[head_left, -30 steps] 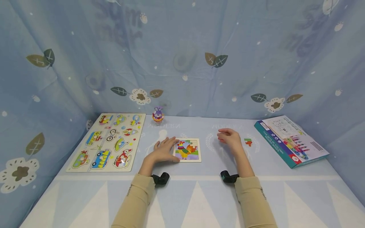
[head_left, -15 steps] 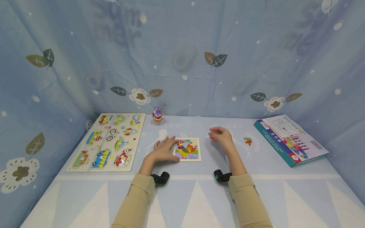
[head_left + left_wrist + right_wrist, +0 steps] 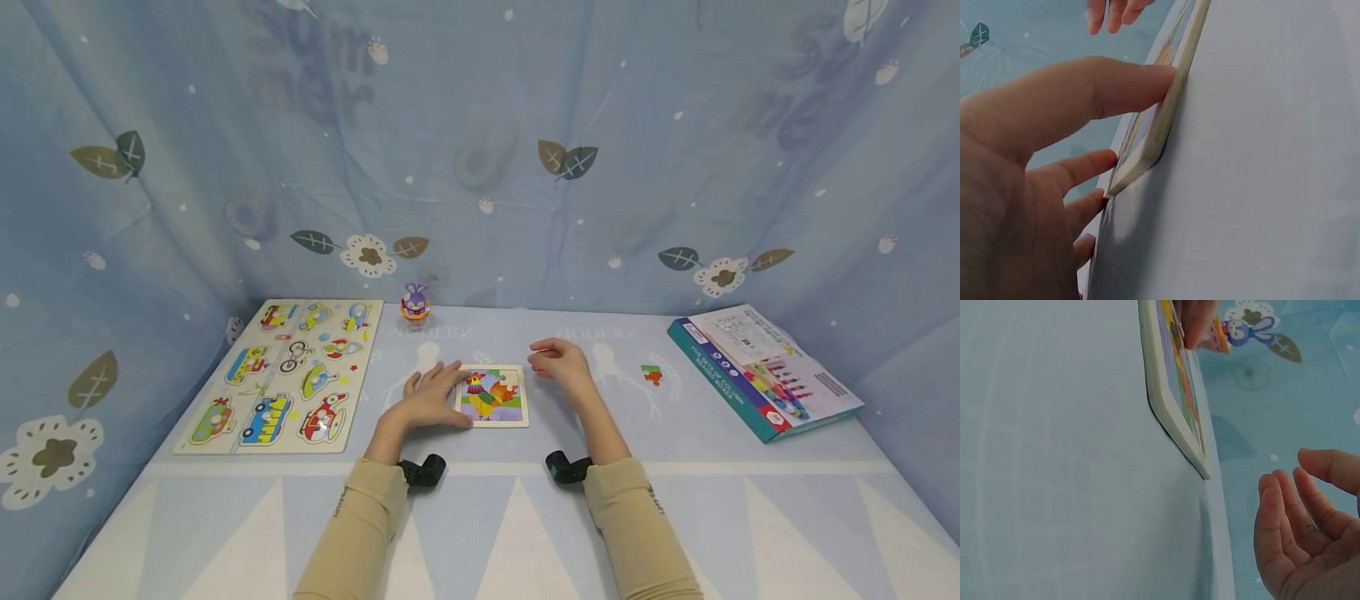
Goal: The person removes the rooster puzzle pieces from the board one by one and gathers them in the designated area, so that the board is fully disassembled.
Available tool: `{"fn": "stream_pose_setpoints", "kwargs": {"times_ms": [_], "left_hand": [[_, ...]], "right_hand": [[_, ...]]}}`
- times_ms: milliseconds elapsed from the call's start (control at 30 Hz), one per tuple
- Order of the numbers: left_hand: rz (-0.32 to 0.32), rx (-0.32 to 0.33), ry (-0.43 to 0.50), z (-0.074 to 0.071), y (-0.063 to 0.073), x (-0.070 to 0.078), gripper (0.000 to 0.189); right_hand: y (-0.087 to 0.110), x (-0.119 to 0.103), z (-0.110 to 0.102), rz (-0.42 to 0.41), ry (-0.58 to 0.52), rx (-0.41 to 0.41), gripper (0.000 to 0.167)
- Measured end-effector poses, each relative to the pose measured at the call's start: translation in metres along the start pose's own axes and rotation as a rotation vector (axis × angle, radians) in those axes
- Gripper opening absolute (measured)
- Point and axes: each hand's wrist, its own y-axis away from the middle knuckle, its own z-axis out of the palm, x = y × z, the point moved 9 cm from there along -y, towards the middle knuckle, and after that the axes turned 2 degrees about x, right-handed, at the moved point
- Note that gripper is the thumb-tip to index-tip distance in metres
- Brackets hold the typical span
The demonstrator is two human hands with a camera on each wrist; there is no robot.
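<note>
Left grip (image 3: 427, 400) holds the rooster puzzle (image 3: 492, 405) — right grip (image 3: 561, 367) hovers near.

Puzzle (image 3: 492, 400) between board (image 3: 288, 381) left, box (image 3: 765, 371) right.

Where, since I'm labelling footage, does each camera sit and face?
Head: on the head, facing forward-down at the square, cream-framed wooden rooster puzzle; left hand, right hand, tan fabric sleeves show.
Left wrist: worn there, facing the puzzle edge-on; left hand, right fingers.
Right wrist: worn there, likewise facing it; right hand, left fingers.
Wrist views share the puzzle.
</note>
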Motion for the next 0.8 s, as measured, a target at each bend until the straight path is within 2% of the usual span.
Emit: {"fn": "stream_pose_setpoints", "kwargs": {"times_ms": [800], "left_hand": [[0.0, -0.006, -0.015, -0.001, 0.001, 0.002, 0.079]], "right_hand": [[-0.001, -0.002, 0.037, 0.01, 0.134, -0.084, 0.022]]}}
